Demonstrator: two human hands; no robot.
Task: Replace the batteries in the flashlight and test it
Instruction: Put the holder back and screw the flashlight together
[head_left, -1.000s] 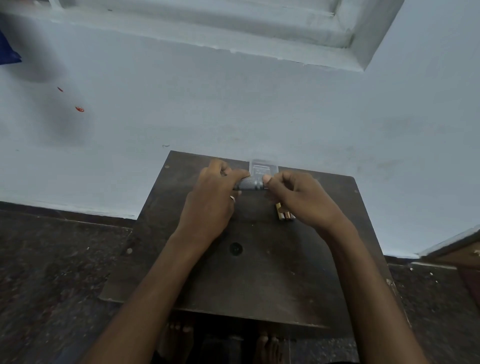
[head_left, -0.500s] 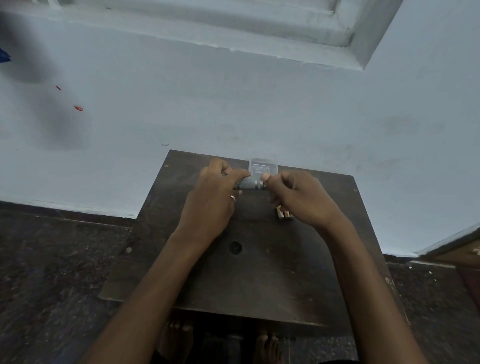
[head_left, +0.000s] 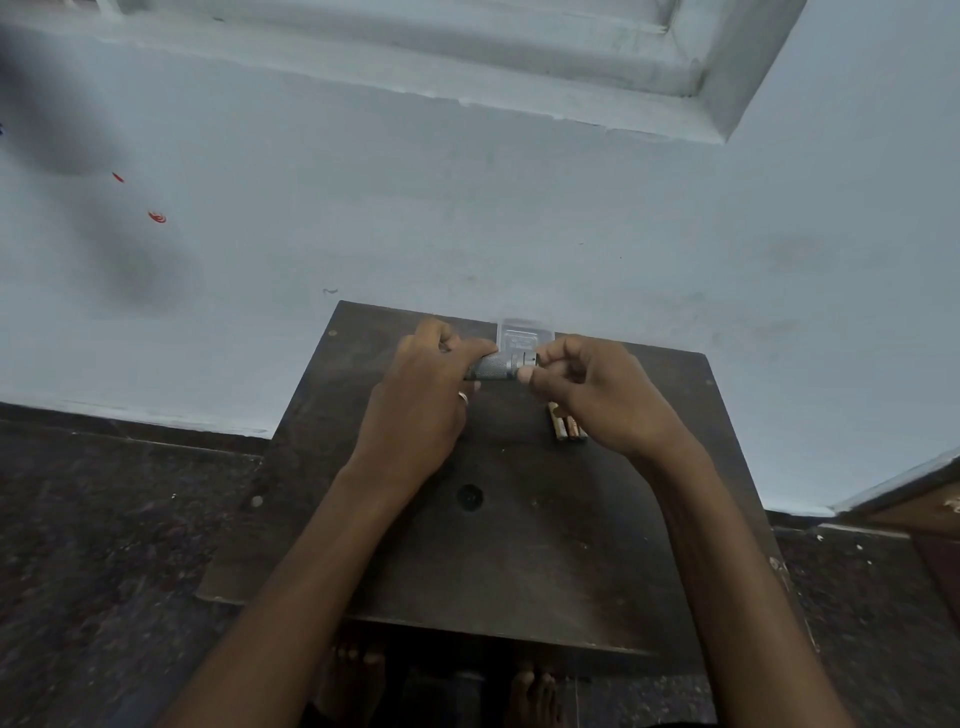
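Bare toes (head_left: 535, 688) show at the bottom edge beneath a dark wooden table (head_left: 519, 561), over which two forearms reach from the wearer of a head camera. A round dark hole (head_left: 469, 496) marks the tabletop near its middle. Farther in, a small cluster of batteries (head_left: 567, 428) lies on the wood, partly hidden under the right hand (head_left: 597, 400). The left hand (head_left: 421, 395), with a ring (head_left: 463, 398) on one finger, wraps closed around one end of a small grey knurled flashlight (head_left: 500, 366), held level above the far part of the table. The right hand pinches the flashlight's other end between thumb and fingertips, its remaining fingers curled in. Just behind the flashlight, a clear plastic case (head_left: 522, 332) rests near the table's far edge. Beyond, the table butts against a pale blue wall (head_left: 467, 218) with a recessed frame (head_left: 717, 78) overhead.
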